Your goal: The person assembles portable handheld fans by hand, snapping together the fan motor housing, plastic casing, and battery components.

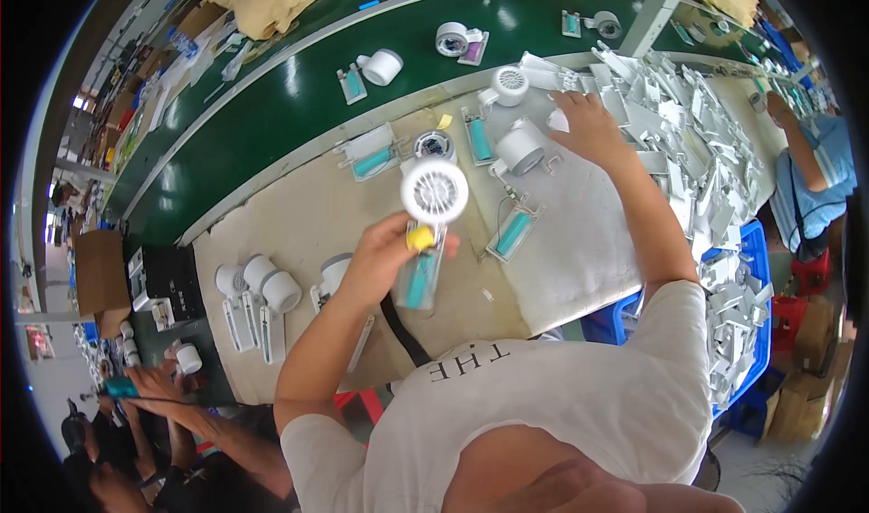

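My left hand (pixel 385 258) is closed round a white handheld fan (pixel 434 192). Its round grille head points up, and a teal battery (pixel 419 282) shows in its open handle. A yellow piece (pixel 420 238) sits by the thumb. To the right, my right hand (pixel 588 131) curls its fingers about a small white plastic piece (pixel 559 120), partly hidden, at the edge of the parts pile. Near it lie a white fan head (pixel 520 148) wired to a handle with a teal battery (pixel 514 232), and another fan (pixel 510 84) with its grille up.
White plastic handle shells (pixel 683 133) heap up at the right, above a blue crate (pixel 753 332) full of more. Several fans lie on the green conveyor belt (pixel 272 88) behind the table. Assembled fans (pixel 272 282) stand at the left, where a co-worker's hand (pixel 158 382) is busy.
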